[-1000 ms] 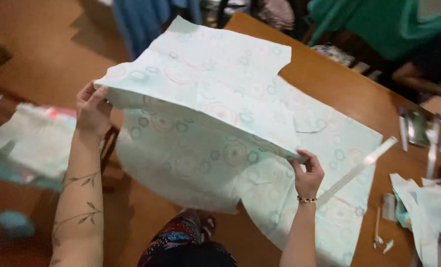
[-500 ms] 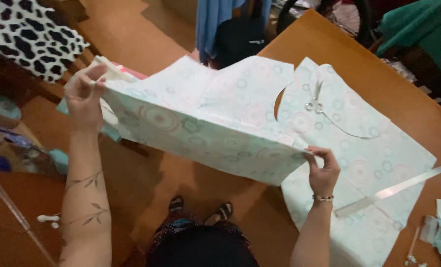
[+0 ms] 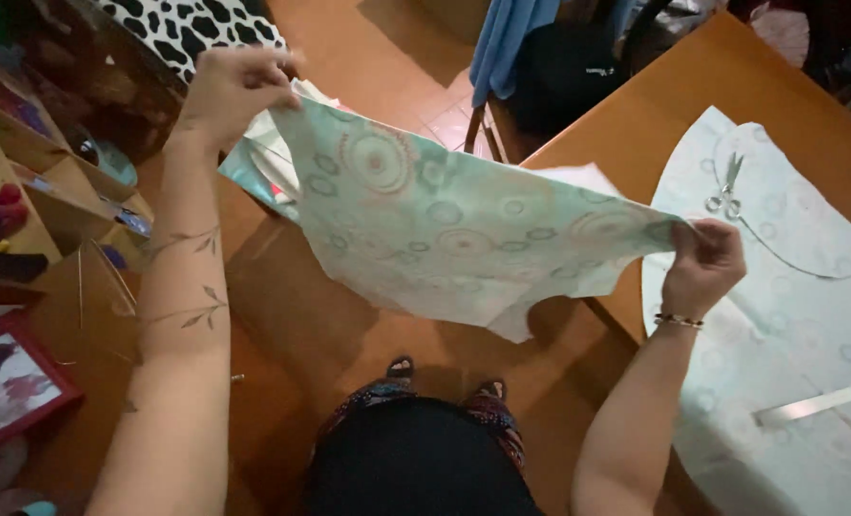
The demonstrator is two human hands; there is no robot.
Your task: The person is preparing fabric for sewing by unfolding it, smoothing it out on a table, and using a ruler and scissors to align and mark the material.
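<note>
A cut piece of pale green fabric (image 3: 464, 234) printed with circles hangs in the air between my two hands, off the table's left side. My left hand (image 3: 234, 91) pinches its upper left corner, raised high. My right hand (image 3: 702, 263) grips its right corner near the table edge. A second piece of the same fabric (image 3: 779, 315) lies flat on the wooden table (image 3: 636, 143), with small scissors (image 3: 724, 191) resting on it and a thin cord running from them.
A metal ruler (image 3: 817, 406) lies across the flat fabric at lower right. A chair with blue cloth (image 3: 502, 48) stands behind the table. Wooden shelves with clutter (image 3: 34, 191) and a red-framed picture (image 3: 10, 382) are on the left. More folded fabric (image 3: 254, 172) lies below my left hand.
I lifted the fabric piece off the table and swung it leftward, away from the flat piece. The view turned left, showing the shelves.
</note>
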